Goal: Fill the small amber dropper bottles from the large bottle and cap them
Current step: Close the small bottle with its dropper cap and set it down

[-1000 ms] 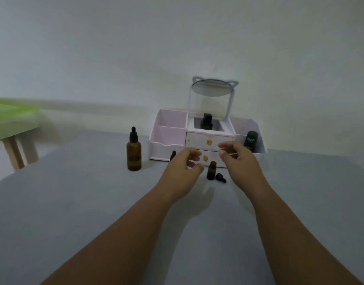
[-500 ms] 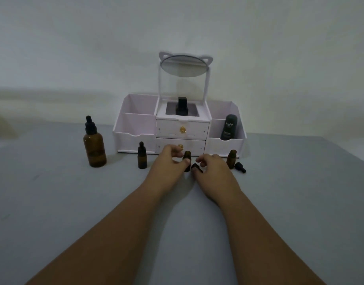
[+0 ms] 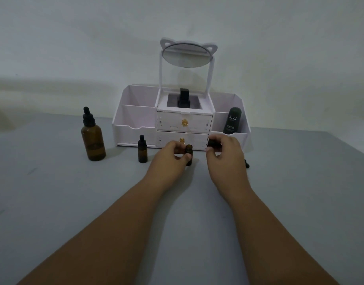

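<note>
My left hand (image 3: 170,156) grips a small open amber bottle (image 3: 188,150) standing on the grey table (image 3: 53,202). Just to its right, my right hand (image 3: 225,156) pinches a black dropper cap (image 3: 213,143) a little above the bottle's height. A capped small amber bottle (image 3: 142,150) stands to the left. The large amber dropper bottle (image 3: 92,135) stands farther left, capped. Another black cap (image 3: 246,163) peeks out behind my right hand; the third small bottle is hidden.
A white organiser (image 3: 135,124) with two drawers and a cat-ear mirror (image 3: 186,55) stands at the back. It holds a black bottle (image 3: 184,98) in the middle and a dark Kahf container (image 3: 231,122) on the right.
My right hand has lifted the black cap off the table and moved right. My left hand keeps holding the small bottle. The view has come closer.
</note>
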